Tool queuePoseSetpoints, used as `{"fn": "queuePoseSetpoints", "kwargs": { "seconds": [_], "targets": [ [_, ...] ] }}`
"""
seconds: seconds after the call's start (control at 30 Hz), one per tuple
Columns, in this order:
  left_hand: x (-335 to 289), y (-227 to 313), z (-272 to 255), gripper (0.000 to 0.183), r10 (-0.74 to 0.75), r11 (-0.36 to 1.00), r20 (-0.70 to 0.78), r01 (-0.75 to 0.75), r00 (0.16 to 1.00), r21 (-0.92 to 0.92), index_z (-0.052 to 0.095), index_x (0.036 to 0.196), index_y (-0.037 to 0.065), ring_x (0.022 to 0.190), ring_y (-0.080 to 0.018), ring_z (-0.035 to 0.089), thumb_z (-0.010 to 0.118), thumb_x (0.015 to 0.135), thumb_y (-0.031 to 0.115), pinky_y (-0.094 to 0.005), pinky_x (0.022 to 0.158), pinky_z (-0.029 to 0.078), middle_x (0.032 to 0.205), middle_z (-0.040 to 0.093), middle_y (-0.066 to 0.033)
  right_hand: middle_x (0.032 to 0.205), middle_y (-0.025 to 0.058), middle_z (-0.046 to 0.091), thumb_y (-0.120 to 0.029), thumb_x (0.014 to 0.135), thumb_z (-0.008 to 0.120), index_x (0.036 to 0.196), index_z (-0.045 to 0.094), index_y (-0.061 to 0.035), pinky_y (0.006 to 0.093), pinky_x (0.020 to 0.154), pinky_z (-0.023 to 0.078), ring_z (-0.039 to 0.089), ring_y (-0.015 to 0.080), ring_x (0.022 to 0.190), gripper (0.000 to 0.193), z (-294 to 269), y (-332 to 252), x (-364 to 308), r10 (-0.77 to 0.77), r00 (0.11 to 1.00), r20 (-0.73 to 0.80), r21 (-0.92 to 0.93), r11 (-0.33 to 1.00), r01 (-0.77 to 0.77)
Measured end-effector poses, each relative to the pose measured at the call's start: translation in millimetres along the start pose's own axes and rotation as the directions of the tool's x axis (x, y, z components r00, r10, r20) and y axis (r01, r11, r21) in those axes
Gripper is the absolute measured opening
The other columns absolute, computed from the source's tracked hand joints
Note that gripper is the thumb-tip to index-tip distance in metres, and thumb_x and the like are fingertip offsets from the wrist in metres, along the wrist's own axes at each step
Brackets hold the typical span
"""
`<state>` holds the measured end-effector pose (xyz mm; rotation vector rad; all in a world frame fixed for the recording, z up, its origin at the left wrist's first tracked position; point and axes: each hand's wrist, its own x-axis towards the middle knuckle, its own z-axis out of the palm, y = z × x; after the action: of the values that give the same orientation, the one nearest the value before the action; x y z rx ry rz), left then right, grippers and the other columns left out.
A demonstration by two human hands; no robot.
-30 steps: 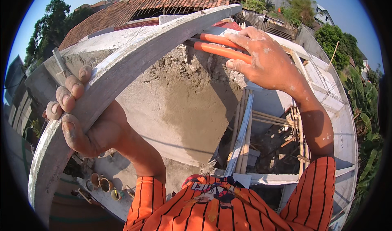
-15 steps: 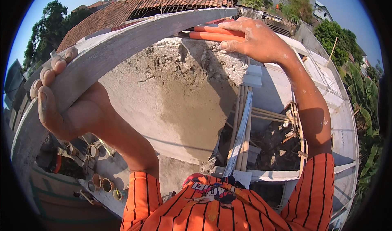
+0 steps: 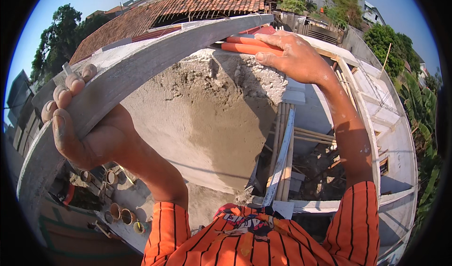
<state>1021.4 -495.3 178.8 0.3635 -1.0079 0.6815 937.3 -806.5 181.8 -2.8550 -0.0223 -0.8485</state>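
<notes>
A long grey straight board [image 3: 146, 61] slants across the top of the wall, its far end near the tubes. My left hand [image 3: 94, 134] is closed round its near part, four fingers over the upper edge and the thumb below. My right hand [image 3: 301, 56] is closed on a pair of orange tubes [image 3: 247, 46] at the wall's top edge, thumb under and fingers over; their right ends are hidden in the hand. Below lies the plastered wall [image 3: 160, 110], with a darker damp-looking patch [image 3: 216, 129] and a rough, broken upper edge [image 3: 254, 73].
Far below on the left, several buckets [image 3: 127, 215] stand on a pale surface. To the right of the wall, bamboo poles [image 3: 285, 153] and a metal bar [image 3: 278, 157] lean beside an opening with rubble. A tiled roof [image 3: 188, 4] lies beyond.
The view has shifted slightly, so the wall and board sit a little lower and to the right. Both hands keep their grips.
</notes>
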Motion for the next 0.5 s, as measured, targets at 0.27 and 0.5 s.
{"fn": "queuePoseSetpoints", "kwargs": {
  "seconds": [0.27,0.5],
  "targets": [
    [-10.1,1.2,-7.9,0.015,0.01,0.999,0.048,-0.008,0.999,-0.049,0.066,0.086,0.009,0.092,-0.0214,0.059,0.056,0.077,0.016,-0.0441,0.092,0.041,0.087,0.066,-0.0059,0.12,0.0199,0.055,-0.045,0.085,0.059,0.128,0.055,-0.0062,0.0395,0.097,0.039,0.052,0.0336,0.113,0.058,0.8,-3.9,0.0,0.003,1.0,-0.007,-0.034,0.999,-0.003],
    [-37.2,7.6,-25.0,0.014,0.023,0.993,0.11,-0.011,0.994,-0.115,0.065,0.087,0.011,0.092,-0.0195,0.06,0.061,0.074,0.014,-0.0404,0.097,0.034,0.089,0.067,-0.0042,0.12,0.0196,0.056,-0.046,0.085,0.058,0.127,0.056,-0.0072,0.0406,0.097,0.039,0.052,0.034,0.113,0.058,1.3,-8.0,0.1,0.031,1.0,-0.006,-0.072,0.997,-0.031]
  ]
}}
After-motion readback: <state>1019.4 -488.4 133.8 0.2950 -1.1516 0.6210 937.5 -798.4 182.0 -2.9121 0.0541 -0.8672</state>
